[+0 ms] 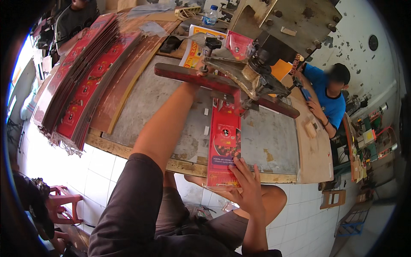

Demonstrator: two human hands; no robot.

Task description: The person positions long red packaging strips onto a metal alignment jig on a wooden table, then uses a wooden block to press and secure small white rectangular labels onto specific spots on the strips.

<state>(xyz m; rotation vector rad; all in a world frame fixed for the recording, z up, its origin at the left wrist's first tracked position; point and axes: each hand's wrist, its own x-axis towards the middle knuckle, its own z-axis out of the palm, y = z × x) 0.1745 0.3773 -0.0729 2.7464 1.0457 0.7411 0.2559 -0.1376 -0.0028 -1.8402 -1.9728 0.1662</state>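
My right hand point(245, 182) grips the near end of a red printed flat carton point(224, 147) that lies lengthwise on the grey metal bed point(150, 103), its far end under the red lever bar point(188, 76) of the press machine point(252, 75). My left arm stretches forward across the bed, and my left hand point(204, 68) sits on the lever bar beside a black knob, mostly hidden behind the bar.
Long stacks of red printed cartons point(81, 81) lie fanned along the left of the wooden table point(188, 167). A person in a blue shirt point(329, 98) works at the far right edge. A water bottle point(210, 17) stands at the back. A red stool point(64, 203) stands on the white tiled floor.
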